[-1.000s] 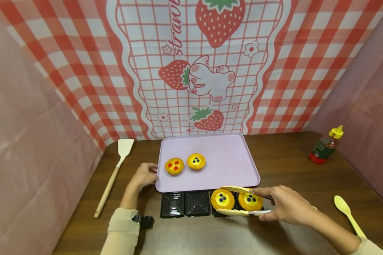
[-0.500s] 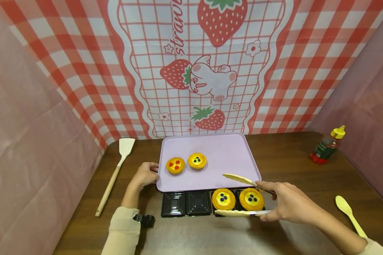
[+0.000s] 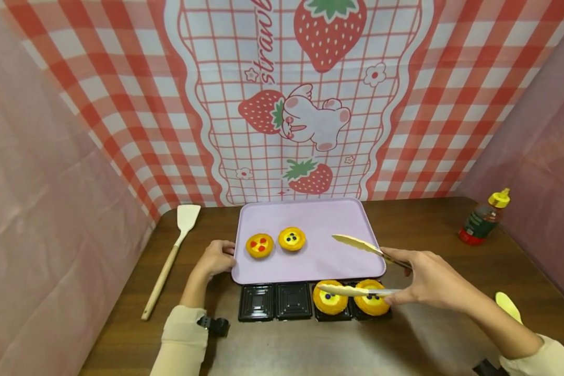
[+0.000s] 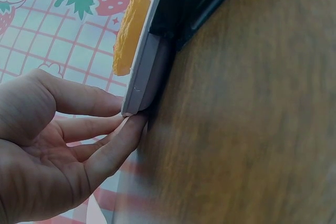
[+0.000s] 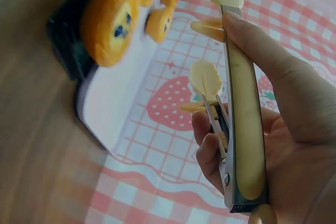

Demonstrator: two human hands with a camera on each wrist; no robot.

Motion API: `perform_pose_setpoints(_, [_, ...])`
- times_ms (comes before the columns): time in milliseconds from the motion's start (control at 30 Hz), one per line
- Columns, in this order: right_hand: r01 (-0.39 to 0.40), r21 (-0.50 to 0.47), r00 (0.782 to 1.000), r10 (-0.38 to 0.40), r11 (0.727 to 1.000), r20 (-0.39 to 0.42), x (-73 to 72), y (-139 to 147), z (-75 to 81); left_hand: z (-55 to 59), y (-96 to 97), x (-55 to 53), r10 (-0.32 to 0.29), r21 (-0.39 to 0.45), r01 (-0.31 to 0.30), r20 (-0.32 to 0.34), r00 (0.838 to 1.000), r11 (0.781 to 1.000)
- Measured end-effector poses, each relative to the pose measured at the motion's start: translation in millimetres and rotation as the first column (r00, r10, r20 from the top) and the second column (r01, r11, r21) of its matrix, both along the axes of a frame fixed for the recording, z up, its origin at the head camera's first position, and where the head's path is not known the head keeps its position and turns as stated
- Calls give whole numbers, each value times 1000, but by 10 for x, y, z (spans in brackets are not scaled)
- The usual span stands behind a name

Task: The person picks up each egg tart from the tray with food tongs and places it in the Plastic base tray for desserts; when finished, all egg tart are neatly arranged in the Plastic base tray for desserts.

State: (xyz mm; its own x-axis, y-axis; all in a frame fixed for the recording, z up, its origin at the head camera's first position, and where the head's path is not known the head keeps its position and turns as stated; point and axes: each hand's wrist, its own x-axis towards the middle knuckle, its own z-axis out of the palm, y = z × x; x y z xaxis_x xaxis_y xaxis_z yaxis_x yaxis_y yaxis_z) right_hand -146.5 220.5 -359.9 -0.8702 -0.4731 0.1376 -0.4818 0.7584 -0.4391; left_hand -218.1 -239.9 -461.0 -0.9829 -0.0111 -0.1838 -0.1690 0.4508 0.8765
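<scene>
My right hand (image 3: 430,277) holds a pair of tongs (image 5: 247,129) with pale yellow scalloped tips, thumb on one arm and fingers on the other. The tongs' arms are spread, with nothing between them. In the head view the near tip overlaps a blueberry tart (image 3: 330,308) and its right-hand neighbour, another blueberry tart (image 3: 375,308); both sit in black square plastic trays. My left hand (image 3: 216,257) pinches the left edge of a lilac serving tray (image 3: 329,224), thumb and fingers at its rim in the left wrist view. A strawberry tart (image 3: 259,245) and a blueberry tart (image 3: 292,239) lie on it.
Two bare black compartments (image 3: 274,301) stand in front of the lilac tray. A white spatula (image 3: 171,256) with a wooden handle lies at left. A yellow-capped squeeze bottle (image 3: 483,219) stands back right; a yellow spoon (image 3: 507,307) is partly hidden by my right arm. A checkered cloth (image 3: 136,99) hangs behind.
The tongs have spread wider and risen from around the blueberry tarts, which stay in their black trays. The left hand keeps its place at the lilac tray's edge.
</scene>
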Motion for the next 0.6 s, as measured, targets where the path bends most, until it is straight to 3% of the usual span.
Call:
perform_pose_setpoints(267, [-19, 3, 1000, 19, 1000, -1, -322, -183, 22, -42, 12, 6, -1, 0, 1, 0, 1000, 1000])
perform_pose_setpoints(600, [-55, 13, 998, 55, 998, 38, -855, -661, -218, -8, 4, -13, -3, -7, 3, -9, 1000, 1000])
